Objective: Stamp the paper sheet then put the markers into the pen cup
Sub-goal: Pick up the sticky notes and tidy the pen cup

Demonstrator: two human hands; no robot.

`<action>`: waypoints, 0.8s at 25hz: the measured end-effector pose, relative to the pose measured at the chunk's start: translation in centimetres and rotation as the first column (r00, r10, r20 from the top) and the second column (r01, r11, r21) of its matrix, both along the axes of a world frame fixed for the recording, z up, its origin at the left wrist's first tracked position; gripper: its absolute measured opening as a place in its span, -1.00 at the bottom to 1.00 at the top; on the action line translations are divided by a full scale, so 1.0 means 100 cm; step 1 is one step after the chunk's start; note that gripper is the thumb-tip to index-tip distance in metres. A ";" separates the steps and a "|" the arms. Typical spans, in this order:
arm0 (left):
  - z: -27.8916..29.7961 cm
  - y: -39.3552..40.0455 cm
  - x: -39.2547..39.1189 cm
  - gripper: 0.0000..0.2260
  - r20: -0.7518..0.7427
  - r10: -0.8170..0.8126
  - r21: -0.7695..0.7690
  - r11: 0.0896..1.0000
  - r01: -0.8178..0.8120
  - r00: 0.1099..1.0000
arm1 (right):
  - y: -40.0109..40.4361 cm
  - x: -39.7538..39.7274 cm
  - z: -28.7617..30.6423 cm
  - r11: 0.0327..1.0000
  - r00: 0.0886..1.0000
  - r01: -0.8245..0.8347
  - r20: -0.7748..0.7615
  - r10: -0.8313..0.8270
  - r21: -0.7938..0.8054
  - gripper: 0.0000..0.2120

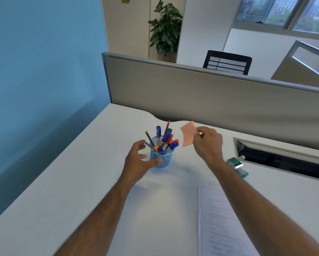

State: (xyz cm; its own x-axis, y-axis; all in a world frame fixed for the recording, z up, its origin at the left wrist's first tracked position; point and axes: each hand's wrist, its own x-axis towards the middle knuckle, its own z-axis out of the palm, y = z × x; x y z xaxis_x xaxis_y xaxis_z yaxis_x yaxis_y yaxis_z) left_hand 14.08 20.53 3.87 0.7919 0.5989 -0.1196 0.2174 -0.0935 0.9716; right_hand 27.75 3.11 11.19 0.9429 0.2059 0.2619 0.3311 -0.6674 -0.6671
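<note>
A blue mesh pen cup stands on the white desk, filled with several markers and pencils. My left hand curls around the cup's left side, thumb touching its wall, fingers apart. My right hand hovers to the right of the cup, pinching a small orange paper note in the air. The printed paper sheet lies flat at the front right, partly under my right forearm. A green and white stamp lies on its side just right of my right wrist.
A grey partition runs along the desk's back edge. An open cable tray slot is sunk into the desk at the right. A blue wall stands to the left. A black chair and a plant are behind the partition.
</note>
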 end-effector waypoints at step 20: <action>-0.003 -0.015 0.017 -0.44 0.024 0.052 0.000 0.999 -0.052 0.998 | 0.046 -0.017 0.001 0.942 0.965 -0.258 -0.010 0.262 -0.214 -0.51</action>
State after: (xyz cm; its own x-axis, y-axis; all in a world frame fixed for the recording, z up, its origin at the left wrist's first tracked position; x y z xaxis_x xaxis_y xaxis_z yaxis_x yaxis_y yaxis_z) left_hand 15.79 19.05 3.61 0.7621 0.6396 -0.1006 0.1989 -0.0833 0.9765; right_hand 26.09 7.74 11.24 0.8447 0.4956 0.2019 0.5224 -0.6818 -0.5120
